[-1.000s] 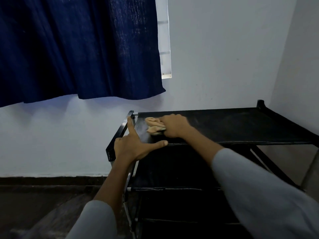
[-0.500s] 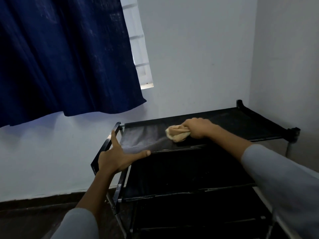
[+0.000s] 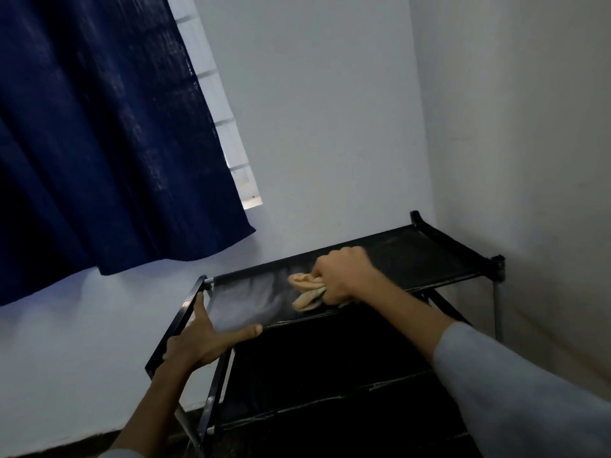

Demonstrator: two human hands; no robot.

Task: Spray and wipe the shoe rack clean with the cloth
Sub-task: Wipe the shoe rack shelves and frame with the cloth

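Note:
The black shoe rack (image 3: 439, 259) stands in the room's corner, with lower shelves visible below its top shelf. My right hand (image 3: 344, 276) presses a bunched tan cloth (image 3: 305, 289) onto the middle of the top shelf. A pale, greyish patch covers the shelf's left part. My left hand (image 3: 205, 338) rests spread on the rack's front left corner, with the thumb along the front edge and the index finger on the side bar. No spray bottle is in view.
A dark blue curtain (image 3: 109, 143) hangs over a window (image 3: 224, 127) at the upper left. White walls close in behind the rack and on its right. A dark floor strip (image 3: 49, 447) shows at the lower left.
My right hand slid the cloth rightwards from the shelf's left end to its middle. The view tilted and shifted. My left hand stayed on the rack's corner.

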